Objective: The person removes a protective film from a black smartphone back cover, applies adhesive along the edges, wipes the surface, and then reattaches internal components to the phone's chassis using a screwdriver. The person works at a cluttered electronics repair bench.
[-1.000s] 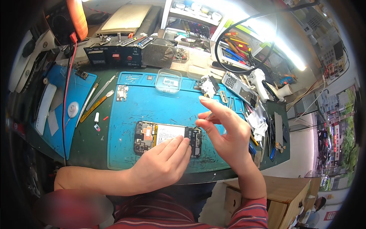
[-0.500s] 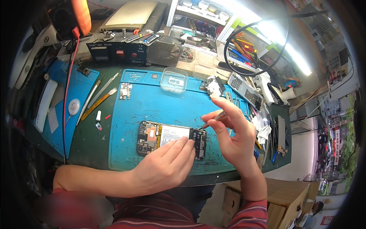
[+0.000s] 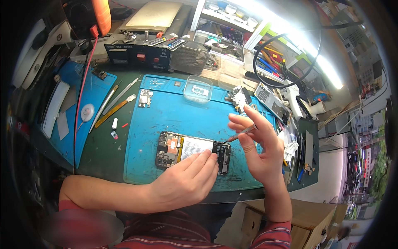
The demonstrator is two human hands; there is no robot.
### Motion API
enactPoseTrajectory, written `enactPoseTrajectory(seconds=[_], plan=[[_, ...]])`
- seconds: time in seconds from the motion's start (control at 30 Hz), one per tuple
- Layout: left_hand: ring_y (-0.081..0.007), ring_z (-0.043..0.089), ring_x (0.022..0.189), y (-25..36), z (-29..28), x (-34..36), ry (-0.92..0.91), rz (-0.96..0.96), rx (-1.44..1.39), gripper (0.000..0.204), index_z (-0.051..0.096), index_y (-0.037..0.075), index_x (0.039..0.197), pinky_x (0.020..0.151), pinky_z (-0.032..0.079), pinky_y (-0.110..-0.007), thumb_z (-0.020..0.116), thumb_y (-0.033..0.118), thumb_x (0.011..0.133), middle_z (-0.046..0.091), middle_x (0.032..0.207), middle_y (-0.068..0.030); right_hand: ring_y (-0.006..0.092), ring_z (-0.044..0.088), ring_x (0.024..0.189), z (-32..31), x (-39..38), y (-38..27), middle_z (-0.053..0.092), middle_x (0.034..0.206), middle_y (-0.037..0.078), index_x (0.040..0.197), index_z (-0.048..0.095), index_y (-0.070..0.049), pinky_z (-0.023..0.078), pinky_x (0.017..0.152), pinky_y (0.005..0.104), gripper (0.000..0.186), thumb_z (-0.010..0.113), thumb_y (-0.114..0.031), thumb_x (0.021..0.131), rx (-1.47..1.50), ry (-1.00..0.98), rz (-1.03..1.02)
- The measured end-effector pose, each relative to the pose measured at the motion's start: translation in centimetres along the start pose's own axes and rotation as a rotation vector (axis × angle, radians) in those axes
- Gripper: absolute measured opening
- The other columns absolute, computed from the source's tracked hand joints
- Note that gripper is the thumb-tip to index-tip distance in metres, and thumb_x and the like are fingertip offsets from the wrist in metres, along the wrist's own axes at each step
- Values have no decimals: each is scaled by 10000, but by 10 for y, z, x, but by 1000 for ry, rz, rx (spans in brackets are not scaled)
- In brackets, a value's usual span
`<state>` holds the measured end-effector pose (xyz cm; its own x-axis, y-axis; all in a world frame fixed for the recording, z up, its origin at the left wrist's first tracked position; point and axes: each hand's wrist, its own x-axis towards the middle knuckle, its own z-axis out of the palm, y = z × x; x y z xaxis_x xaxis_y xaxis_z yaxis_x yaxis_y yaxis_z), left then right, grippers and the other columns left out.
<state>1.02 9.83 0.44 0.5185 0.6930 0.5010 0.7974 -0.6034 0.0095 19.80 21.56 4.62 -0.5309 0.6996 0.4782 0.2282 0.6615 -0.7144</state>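
An opened smartphone (image 3: 173, 144) lies on the blue work mat (image 3: 155, 120), its inner parts and white-labelled battery (image 3: 195, 148) exposed. My left hand (image 3: 186, 178) presses its fingers, held together, over the battery and the phone's near edge; the thumb is hidden. In my right hand (image 3: 265, 155) a slim screwdriver (image 3: 245, 131) slants down to the left, held lightly between thumb and fingers. Its tip is at the far right corner of the phone, by the black lower section; whether it sits in a screw is too small to tell.
A clear plastic box (image 3: 198, 89) stands at the mat's far edge, near a small circuit board (image 3: 145, 98). Tweezers (image 3: 120, 96) and a yellow-handled brush (image 3: 116, 110) lie left. Another phone (image 3: 271, 103) and a glue gun (image 3: 293, 96) are at right. A black cable (image 3: 286, 85) loops overhead.
The whole view has shifted, so the bench appears farther right. My right fingers have spread more and the screwdriver leans over further, its tip still at the same corner. My left hand stays on the phone.
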Motion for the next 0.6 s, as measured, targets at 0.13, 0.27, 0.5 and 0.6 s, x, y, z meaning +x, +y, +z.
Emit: enactPoseTrajectory(seconds=[0.13,0.27,0.5,0.6], plan=[[-309,717,1137,1,4,-2,27,-2,5,297,745,-56,1069,997,579,-384,702,153,863,731,1177,-195,233,789,898,1,-2,0,776,1117,170,1372,654,-38,615,784,310,520,789,31,875,-161,-37,-90],[-331,720,1122,0,8,-3,74,7,4,315,731,-77,1047,980,581,-380,642,141,838,732,1146,-228,227,784,927,2,2,-1,757,1128,186,1428,559,31,641,829,336,522,742,39,939,-143,-68,-124],[-307,712,1158,1,1,-3,1,-3,11,294,748,-57,1090,1019,569,-388,712,161,896,729,1193,-186,210,787,933,5,-3,0,769,1135,163,1412,612,-16,629,779,307,516,723,75,916,-96,0,-36],[-335,717,1128,1,7,-4,70,16,10,327,732,-76,1066,983,577,-388,637,144,844,731,1157,-227,201,788,918,7,-1,-3,768,1114,149,1406,614,-10,631,772,299,506,720,80,919,3,4,44]])
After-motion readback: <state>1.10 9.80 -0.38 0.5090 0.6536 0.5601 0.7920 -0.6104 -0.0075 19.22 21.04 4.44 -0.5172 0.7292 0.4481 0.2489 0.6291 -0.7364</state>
